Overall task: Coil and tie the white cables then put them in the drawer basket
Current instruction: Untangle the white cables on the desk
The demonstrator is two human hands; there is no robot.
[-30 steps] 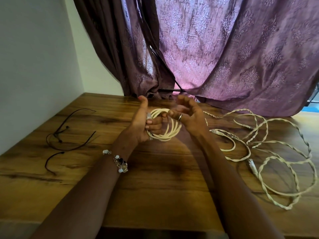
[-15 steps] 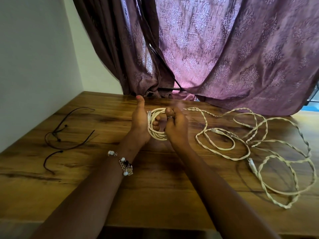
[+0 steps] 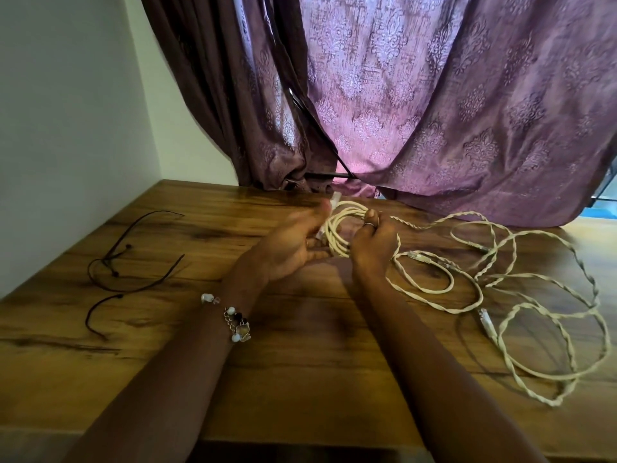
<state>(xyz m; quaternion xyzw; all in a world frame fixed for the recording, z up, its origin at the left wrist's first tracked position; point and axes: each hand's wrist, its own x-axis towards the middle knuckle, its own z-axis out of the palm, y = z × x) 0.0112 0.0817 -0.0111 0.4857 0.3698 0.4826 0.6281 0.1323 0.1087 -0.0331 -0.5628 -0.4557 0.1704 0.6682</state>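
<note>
both hands, left hand (image 3: 293, 245) and right hand (image 3: 375, 243), grip the coil (image 3: 337, 228) of white cable above the table (image 3: 300, 329) near its far edge.

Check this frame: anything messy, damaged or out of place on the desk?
Nothing looks damaged. Only mess: the loose white cables sprawl in twisted, overlapping loops right of the hands, not yet coiled. The coil sits between the left hand and right hand. Thin dark cords lie loose on the wooden desk, far left.
</note>
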